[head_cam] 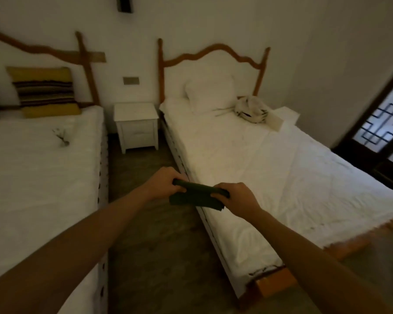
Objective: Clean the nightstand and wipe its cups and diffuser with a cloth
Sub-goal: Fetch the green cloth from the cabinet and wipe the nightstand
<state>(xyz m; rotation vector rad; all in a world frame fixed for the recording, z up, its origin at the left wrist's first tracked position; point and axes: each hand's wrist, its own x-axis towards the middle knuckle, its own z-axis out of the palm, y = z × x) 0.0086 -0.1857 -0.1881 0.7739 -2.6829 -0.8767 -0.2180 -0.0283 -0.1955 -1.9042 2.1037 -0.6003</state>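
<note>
A folded dark green cloth is stretched between both hands in front of me, above the floor strip between two beds. My left hand grips its left end and my right hand grips its right end. The white nightstand stands far ahead against the wall between the beds, well beyond my hands. Its top looks bare in this blurred, dim view; I see no cups or diffuser on it.
A white-sheeted bed with a striped yellow cushion is on the left. A second bed on the right carries a white pillow and a pale bag. A dark lattice door is at far right.
</note>
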